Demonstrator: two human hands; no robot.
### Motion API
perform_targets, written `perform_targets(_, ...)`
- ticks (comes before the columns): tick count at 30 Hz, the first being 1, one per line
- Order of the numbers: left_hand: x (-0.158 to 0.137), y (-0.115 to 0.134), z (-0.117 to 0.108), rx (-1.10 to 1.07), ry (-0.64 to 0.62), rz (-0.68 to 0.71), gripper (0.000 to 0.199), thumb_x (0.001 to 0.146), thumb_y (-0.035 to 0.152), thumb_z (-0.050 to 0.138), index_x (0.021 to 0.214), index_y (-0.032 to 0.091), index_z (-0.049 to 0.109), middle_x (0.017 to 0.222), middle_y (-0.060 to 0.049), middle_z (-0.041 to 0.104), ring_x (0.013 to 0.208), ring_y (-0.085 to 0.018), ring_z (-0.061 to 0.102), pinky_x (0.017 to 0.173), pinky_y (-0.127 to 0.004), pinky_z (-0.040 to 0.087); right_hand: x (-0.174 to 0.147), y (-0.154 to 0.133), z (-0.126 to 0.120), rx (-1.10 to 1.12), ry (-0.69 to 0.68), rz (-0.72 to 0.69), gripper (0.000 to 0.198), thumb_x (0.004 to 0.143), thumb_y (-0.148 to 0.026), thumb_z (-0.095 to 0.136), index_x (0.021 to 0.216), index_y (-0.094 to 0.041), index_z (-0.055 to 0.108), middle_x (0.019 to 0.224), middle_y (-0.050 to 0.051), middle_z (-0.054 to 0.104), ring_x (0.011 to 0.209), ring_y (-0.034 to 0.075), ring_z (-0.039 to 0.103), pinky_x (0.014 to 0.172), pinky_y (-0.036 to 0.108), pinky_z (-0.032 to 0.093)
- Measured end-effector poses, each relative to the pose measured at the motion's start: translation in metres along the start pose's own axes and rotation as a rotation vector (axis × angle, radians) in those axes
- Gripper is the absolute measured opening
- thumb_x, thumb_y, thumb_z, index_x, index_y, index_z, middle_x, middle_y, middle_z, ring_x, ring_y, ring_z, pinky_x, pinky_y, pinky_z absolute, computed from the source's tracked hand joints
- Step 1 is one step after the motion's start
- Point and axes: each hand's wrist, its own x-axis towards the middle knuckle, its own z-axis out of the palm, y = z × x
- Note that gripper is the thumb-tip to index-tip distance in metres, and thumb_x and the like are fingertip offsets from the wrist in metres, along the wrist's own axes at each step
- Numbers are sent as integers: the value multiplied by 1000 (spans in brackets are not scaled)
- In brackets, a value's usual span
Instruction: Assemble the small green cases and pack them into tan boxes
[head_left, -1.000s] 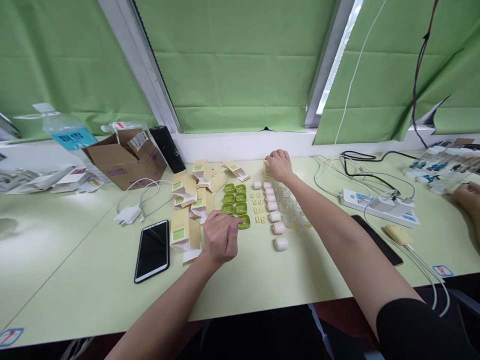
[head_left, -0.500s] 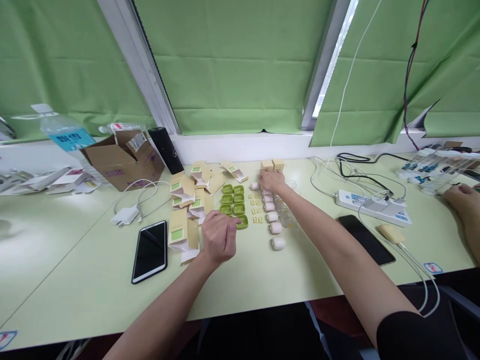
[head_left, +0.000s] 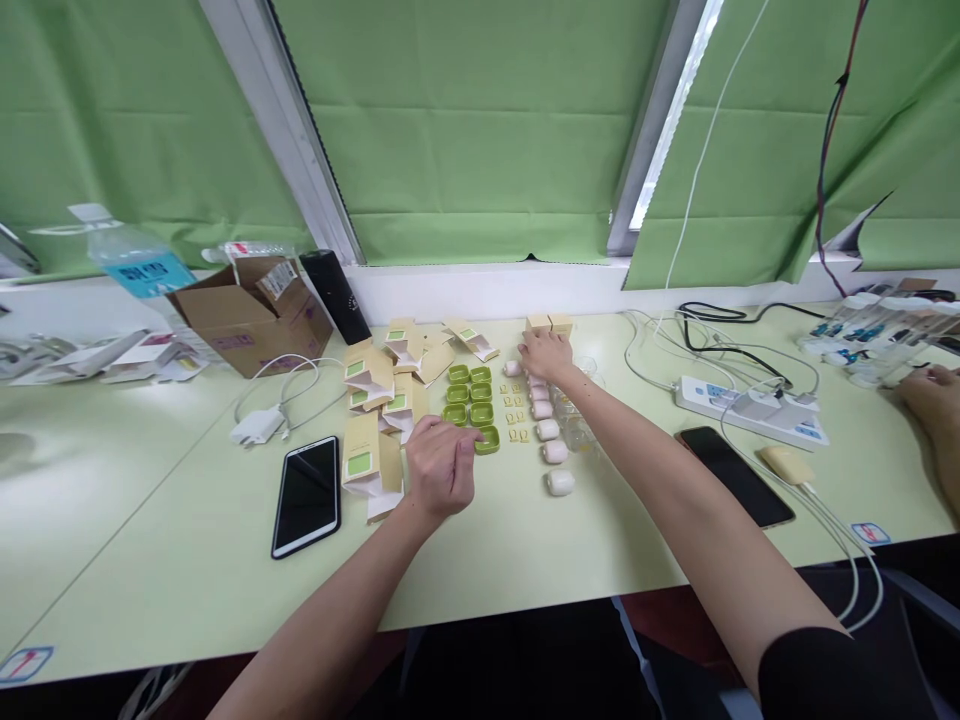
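My left hand [head_left: 441,468] is curled closed beside the nearest small green tray [head_left: 487,440], its index finger reaching the tray's edge. Whatever the curled fingers hold, if anything, is hidden. Farther off, my right hand [head_left: 546,355] lies over the far end of a line of white rounded pieces [head_left: 555,453], close to two small cream boxes [head_left: 551,323]. Its fingers are stretched out, and part of the line is under the hand. Small yellow pieces [head_left: 514,418] lie in pairs between the green trays and the white pieces. Clear round pieces [head_left: 577,432] sit partly behind my right forearm.
Opened cream cartons [head_left: 366,445] lie left of the trays, near a phone [head_left: 306,497] and a white charger [head_left: 257,426]. A cardboard box [head_left: 255,325] stands behind. To the right are another phone [head_left: 735,476], a power strip [head_left: 750,410], cables and another person's hand [head_left: 931,395].
The whole view has shifted slightly. My right hand has stretched out its fingers a little near the cream boxes; my left hand keeps its place by the green tray.
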Motion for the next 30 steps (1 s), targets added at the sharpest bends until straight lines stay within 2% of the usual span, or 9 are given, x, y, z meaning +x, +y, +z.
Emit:
perform_targets(4,0,-3,1,20,34,-101,40,105,18,37,80,20,69,53,1,62,51,-17,61,68,-37,40,-32,-1,-13,48,121,-30,38,106,-25,35,126,-18,67,132,16,72,122,32,63,100,43,40)
perform_targets(7,3,-4,-1,48,34,-202,43,107,20,36,76,21,67,54,2,62,52,-17,61,71,-39,39,-70,0,-22,224,306,-106,27,101,-22,45,105,-20,71,104,11,78,98,28,68,84,38,42)
perform_targets(10,8,-5,-4,93,19,-315,45,107,22,36,71,22,63,59,1,66,60,-18,66,78,-40,39,-110,3,-29,375,426,-126,19,97,-24,52,95,-23,71,82,5,74,79,24,66,74,35,41)
perform_targets(14,13,-7,-6,160,-59,-445,32,104,27,45,80,23,65,70,0,74,69,-20,69,85,-41,40,-149,7,-28,539,533,-173,14,92,-24,56,86,-24,69,71,1,68,68,20,59,70,32,43)
perform_targets(17,13,-9,-4,190,-158,-490,17,98,27,53,87,23,66,79,-1,77,75,-22,69,90,-43,40,-162,6,-17,541,550,-209,15,89,-22,56,78,-23,66,70,2,68,68,20,58,73,33,43)
perform_targets(20,13,-12,-1,199,-282,-462,11,92,23,59,96,24,68,88,-4,77,87,-26,69,95,-47,39,-165,4,-6,451,481,-231,17,90,-23,56,77,-23,67,71,3,68,73,22,59,75,35,41)
perform_targets(25,11,-13,-2,219,-533,-460,23,89,33,67,110,24,72,113,-13,72,116,-39,58,98,-53,39,-164,5,0,359,405,-222,17,91,-21,56,81,-22,69,74,5,70,78,23,59,77,35,38)
perform_targets(30,8,-8,-1,315,-675,-465,36,87,42,72,116,23,72,120,-15,62,120,-41,49,101,-55,39,-163,7,0,341,396,-204,18,90,-20,56,80,-22,70,73,5,69,77,23,56,77,36,37)
